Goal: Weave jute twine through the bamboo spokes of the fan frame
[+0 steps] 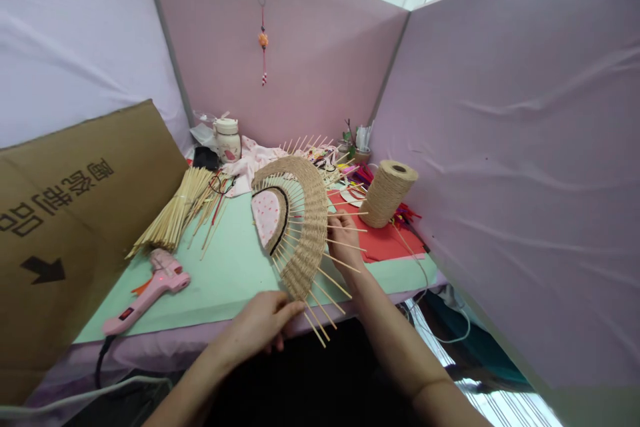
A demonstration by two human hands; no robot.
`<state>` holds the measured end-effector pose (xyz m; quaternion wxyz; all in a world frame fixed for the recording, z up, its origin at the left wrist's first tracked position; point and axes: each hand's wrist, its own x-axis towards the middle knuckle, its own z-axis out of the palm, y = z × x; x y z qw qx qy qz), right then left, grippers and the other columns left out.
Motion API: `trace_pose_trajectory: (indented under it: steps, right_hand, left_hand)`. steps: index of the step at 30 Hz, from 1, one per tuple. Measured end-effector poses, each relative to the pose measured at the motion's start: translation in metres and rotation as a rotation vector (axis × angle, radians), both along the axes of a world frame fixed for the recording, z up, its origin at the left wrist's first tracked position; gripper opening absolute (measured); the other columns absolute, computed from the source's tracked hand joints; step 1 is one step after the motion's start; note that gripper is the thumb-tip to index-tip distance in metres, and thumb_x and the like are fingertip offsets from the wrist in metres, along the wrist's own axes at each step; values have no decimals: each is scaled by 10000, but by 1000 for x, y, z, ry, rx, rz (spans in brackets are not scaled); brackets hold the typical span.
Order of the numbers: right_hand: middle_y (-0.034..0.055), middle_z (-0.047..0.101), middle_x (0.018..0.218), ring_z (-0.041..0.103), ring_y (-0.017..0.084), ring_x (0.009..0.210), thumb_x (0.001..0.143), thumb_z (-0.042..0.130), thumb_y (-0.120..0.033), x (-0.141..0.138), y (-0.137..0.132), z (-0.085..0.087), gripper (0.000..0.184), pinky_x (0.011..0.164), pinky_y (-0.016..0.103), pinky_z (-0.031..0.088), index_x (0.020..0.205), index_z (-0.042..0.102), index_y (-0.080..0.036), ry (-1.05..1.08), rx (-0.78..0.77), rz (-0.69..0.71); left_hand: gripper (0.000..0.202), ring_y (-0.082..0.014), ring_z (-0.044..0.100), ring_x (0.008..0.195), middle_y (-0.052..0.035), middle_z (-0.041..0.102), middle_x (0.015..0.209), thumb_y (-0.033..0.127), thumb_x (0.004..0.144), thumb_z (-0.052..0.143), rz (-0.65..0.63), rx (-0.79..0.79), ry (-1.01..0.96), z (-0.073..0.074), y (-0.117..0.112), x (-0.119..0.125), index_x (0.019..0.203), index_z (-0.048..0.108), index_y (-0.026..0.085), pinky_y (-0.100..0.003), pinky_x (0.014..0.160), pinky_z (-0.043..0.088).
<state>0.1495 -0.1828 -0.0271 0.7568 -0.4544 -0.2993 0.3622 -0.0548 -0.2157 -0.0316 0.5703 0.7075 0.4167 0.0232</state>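
A half-round fan (pixel 314 213) woven from twine over thin bamboo sticks is held up above the table, tilted. Its inner half-circle is pink dotted cloth (pixel 267 212) with a black edge, and bare stick ends poke out past the woven band. My left hand (pixel 273 317) pinches the fan's near lower corner between thumb and fingers. Around the outer side, my right hand (pixel 345 240) grips the fan among the stick ends, its fingertips partly hidden behind the weave. A cone-like spool of twine (pixel 387 193) stands just beyond my right hand.
On the left lie a bundle of bamboo sticks (pixel 177 207) and a pink glue gun (pixel 150 290), beside a large cardboard sheet (pixel 90 213). Red paper (pixel 395 243) lies under the spool. A lidded jar (pixel 228 140) stands at the back. Pink partitions (pixel 320 47) surround the table.
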Motion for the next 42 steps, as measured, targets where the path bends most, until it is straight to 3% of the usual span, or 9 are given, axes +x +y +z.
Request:
trace_pose_trajectory:
  steps: [3,5,8,12,16,21,30,35,42]
  right_hand:
    - [-22,645,846,498,72,575,698,661,-331,-4,1,2,257,503,199,406,698,437,-205,-16,26,24]
    - [-3,657,952,521,77,609,706,663,-342,-6,1,4,260,512,203,427,715,442,-206,-43,36,35]
    - [5,659,947,540,89,636,705,668,-366,-6,3,10,263,539,214,458,725,460,-206,-101,19,19]
    - [-4,651,835,505,79,585,710,669,-381,-5,5,24,283,510,198,422,685,449,-205,-203,20,-46]
    - [-7,646,830,495,78,561,726,662,-369,-6,7,34,272,491,206,425,676,452,-205,-299,47,29]
    - [16,669,928,564,98,653,754,666,-363,-14,9,41,254,524,214,484,672,491,-198,-375,93,94]
    - [0,659,777,575,102,589,751,711,-415,-21,0,65,245,513,235,518,712,597,-201,-536,83,193]
    - [-4,635,694,579,125,593,813,662,-380,-22,-4,64,178,555,259,507,748,636,-216,-713,122,103]
    - [23,690,855,635,164,761,848,621,-299,-24,-13,66,90,672,290,518,798,672,-245,-991,226,-71]
  left_hand:
    - [444,-273,644,709,-70,649,694,615,776,571,143,580,219,16,20,-9,775,624,174,-350,650,447]
    - [495,-288,638,900,-100,665,963,530,747,653,199,738,101,25,35,-6,1089,602,175,-393,778,471]
    - [901,-284,490,1215,-128,412,1433,360,649,778,109,836,-259,34,59,10,1434,348,250,-415,974,434]
    - [1134,-184,575,937,-111,271,1521,294,605,823,-95,612,-523,45,83,35,1515,150,364,-346,796,521]
    - [972,-77,529,646,-147,416,1401,391,700,762,109,384,-616,59,90,45,1503,223,307,-268,597,488]
    - [630,-93,552,677,-132,528,1244,410,771,694,325,391,-687,64,85,44,1324,493,186,-264,627,479]
    - [581,-79,473,677,-46,541,1042,361,746,722,240,384,-834,51,88,27,1250,498,178,-242,642,425]
    - [581,-115,502,742,-63,547,1073,427,769,692,205,375,-820,49,86,24,1259,486,193,-270,691,431]
    - [637,-114,470,732,-38,526,1052,433,721,727,272,398,-766,52,75,26,1263,473,218,-285,719,430]
